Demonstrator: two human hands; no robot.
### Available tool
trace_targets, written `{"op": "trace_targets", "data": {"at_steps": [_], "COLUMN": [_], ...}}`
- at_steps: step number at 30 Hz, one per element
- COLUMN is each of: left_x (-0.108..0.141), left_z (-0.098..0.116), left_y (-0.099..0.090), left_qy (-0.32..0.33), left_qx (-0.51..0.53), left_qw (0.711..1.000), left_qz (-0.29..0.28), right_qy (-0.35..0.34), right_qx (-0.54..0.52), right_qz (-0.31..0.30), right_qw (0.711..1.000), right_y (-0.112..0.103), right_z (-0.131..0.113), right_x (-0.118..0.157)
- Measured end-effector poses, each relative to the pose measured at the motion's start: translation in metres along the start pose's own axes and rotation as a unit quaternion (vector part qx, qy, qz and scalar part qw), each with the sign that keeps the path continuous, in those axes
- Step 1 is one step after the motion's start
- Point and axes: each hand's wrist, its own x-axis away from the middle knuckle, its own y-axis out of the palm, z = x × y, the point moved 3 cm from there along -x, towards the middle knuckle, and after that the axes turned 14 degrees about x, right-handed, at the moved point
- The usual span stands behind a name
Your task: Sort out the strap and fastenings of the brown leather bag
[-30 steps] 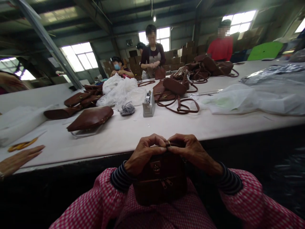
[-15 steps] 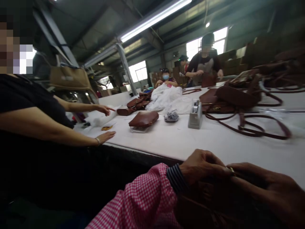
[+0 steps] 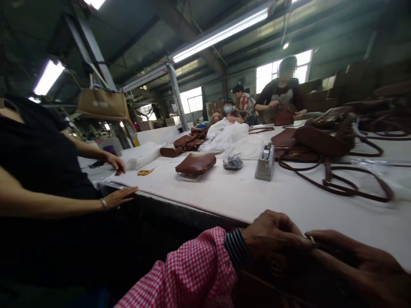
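Note:
At the lower right, my left hand point(image 3: 276, 235) and my right hand point(image 3: 356, 256) meet fingertip to fingertip around a small gold-coloured metal piece point(image 3: 311, 240). Both hands are closed in a pinch. Beneath them is a dark brown leather bag point(image 3: 266, 282), largely in shadow, so its shape is hard to make out. The bag lies in front of the near edge of the white table point(image 3: 218, 196).
On the table are a brown pouch point(image 3: 195, 163), a tape dispenser point(image 3: 265, 162), a bagged bundle point(image 3: 232, 160), yellow-handled scissors point(image 3: 145, 172), white plastic point(image 3: 224, 134) and strapped brown bags point(image 3: 324, 139). A person's hand point(image 3: 120, 197) rests at the left edge. Other people stand or sit beyond.
The person at left has drawn back leftward, with both hands nearer the table's left corner. The view has shifted slightly. My hands keep the same pinch on the metal piece.

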Motion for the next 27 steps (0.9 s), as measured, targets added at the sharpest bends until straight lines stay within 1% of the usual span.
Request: {"op": "trace_targets", "data": {"at_steps": [1, 2, 5, 9, 11, 13, 15, 18, 20, 22, 24, 27], "left_x": [0.001, 0.002, 0.006, 0.008, 0.009, 0.010, 0.013, 0.021, 0.027, 0.032, 0.035, 0.035], "left_z": [0.001, 0.003, 0.008, 0.008, 0.007, 0.008, 0.012, 0.021, 0.027, 0.029, 0.028, 0.025], "left_y": [0.001, 0.002, 0.002, -0.002, -0.003, -0.005, -0.008, -0.013, -0.015, -0.017, -0.017, -0.018], "left_qy": [-0.003, -0.007, -0.013, -0.019, -0.017, -0.003, 0.013, 0.019, 0.022, 0.037, 0.054, 0.083], "left_qx": [0.010, 0.020, 0.052, 0.091, 0.111, 0.112, 0.072, -0.055, -0.152, -0.218, -0.238, -0.227], "left_qw": [1.000, 1.000, 0.998, 0.994, 0.992, 0.992, 0.996, 0.998, 0.987, 0.973, 0.968, 0.970], "left_qz": [-0.007, -0.011, -0.016, -0.049, -0.059, -0.056, -0.045, -0.040, -0.054, -0.063, -0.056, -0.026], "right_qy": [-0.003, -0.022, -0.079, -0.100, -0.106, -0.108, -0.108, -0.114, -0.127, -0.139, -0.140, -0.129], "right_qx": [-0.001, -0.001, -0.027, -0.097, -0.106, -0.098, -0.080, -0.052, -0.031, -0.010, 0.003, 0.008], "right_qz": [-0.033, -0.047, -0.045, -0.041, -0.029, -0.015, 0.000, 0.015, 0.016, 0.017, 0.019, 0.002], "right_qw": [0.999, 0.999, 0.995, 0.989, 0.988, 0.989, 0.991, 0.992, 0.991, 0.990, 0.990, 0.992], "right_y": [-0.002, -0.003, -0.003, 0.005, 0.008, 0.010, 0.010, 0.008, 0.007, 0.007, 0.008, 0.008], "right_z": [-0.008, -0.016, -0.031, -0.029, -0.027, -0.027, -0.028, -0.029, -0.031, -0.032, -0.032, -0.030], "right_x": [0.003, 0.006, 0.012, 0.013, 0.013, 0.014, 0.014, 0.014, 0.015, 0.016, 0.017, 0.016]}}
